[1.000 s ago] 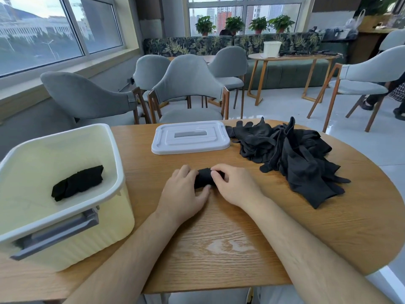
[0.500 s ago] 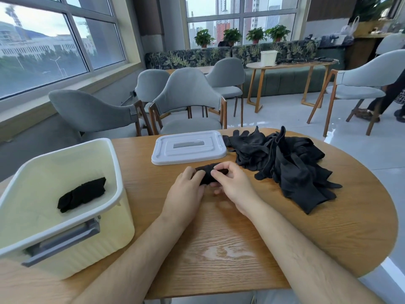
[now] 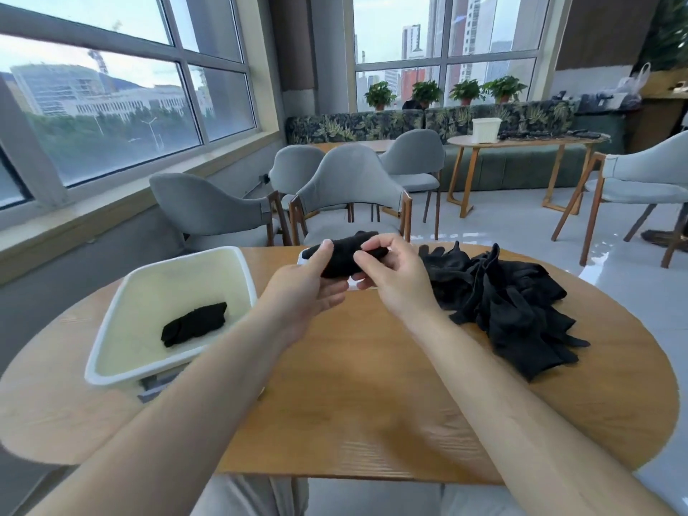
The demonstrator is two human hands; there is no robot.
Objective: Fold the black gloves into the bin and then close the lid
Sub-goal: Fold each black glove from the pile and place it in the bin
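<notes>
**One head-worn view, angled forward and down**

A single wide-angle camera on the person's head faces forward and down over the wooden table (image 3: pixel 372 366), close above the forearms (image 3: pixel 208 396). The left hand (image 3: pixel 301 292) and right hand (image 3: pixel 398 281) sit mid-frame.

Open cream bin (image 3: pixel 149 303), near left, contains one folded glove (image 3: pixel 194 324). Rolled glove (image 3: pixel 344 256) held above mid-table. Loose glove pile (image 3: pixel 510 303) lies right.
</notes>
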